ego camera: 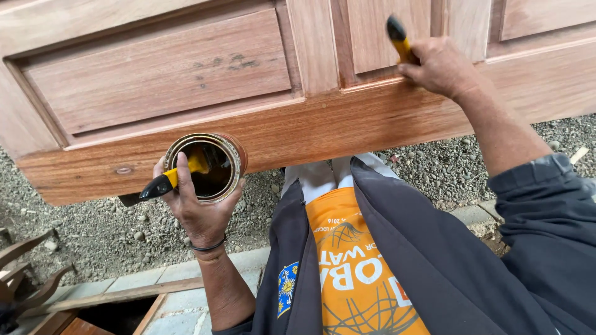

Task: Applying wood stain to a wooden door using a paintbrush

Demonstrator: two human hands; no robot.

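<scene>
I see a round open can (208, 166) in the lower left middle of the frame. It has a shiny metal rim and dark liquid inside. My left hand (197, 208) is wrapped tight around the can from below, with the thumb up along its side. The same hand also pins a second brush (167, 181) across the top of the can. That brush has a yellow and black handle, and its dark end sticks out to the left.

My right hand (439, 65) is in the upper right of the frame. It is closed tight on a brush (398, 38) with a yellow and black handle that points up. I cannot see the bristles, because the hand hides them. The hand is pressed against a big wooden door (298, 124), right on the ledge under one of its sunken panels. The two hands are well apart.

The door fills the top half of the frame. Its wood is reddish brown, and its lower edge passes just behind the can.

Below the door there is grey gravel (93, 229) on the ground. Flat grey paving stones (180, 273) run along the bottom left. I wear a dark jacket (447, 248) over an orange shirt (347, 248). A dark band (208, 247) sits on my left wrist.
</scene>
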